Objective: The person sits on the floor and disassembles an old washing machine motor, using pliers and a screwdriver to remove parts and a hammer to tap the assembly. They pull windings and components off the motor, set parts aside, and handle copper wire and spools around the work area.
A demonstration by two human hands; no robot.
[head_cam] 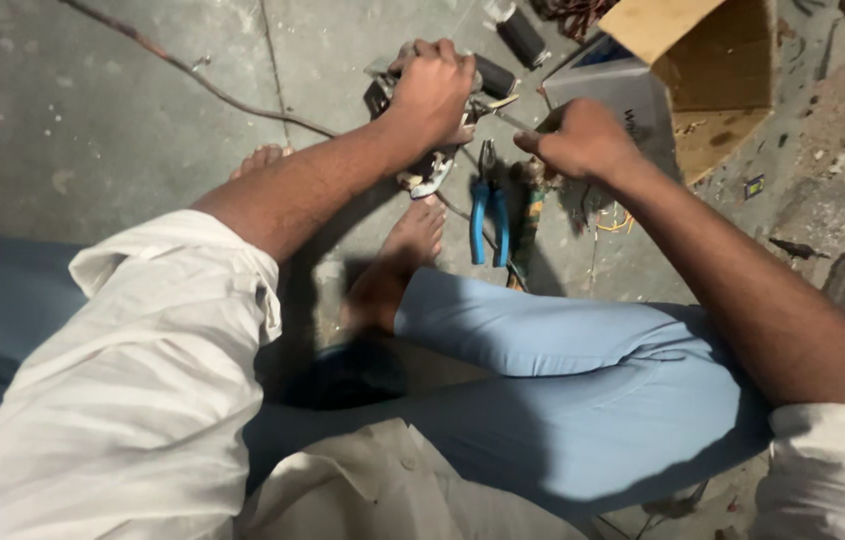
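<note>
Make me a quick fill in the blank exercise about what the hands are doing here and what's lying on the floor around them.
1. The left hand presses down on a small ____ device on the concrete floor.
2. The right hand holds a thin metal tool pointed toward the ____ hand.
3. The pliers lying by the bare foot have ____ handles.
4. An open ____ box sits beyond the right hand.

Missing words: electrical; left; blue; cardboard
</note>
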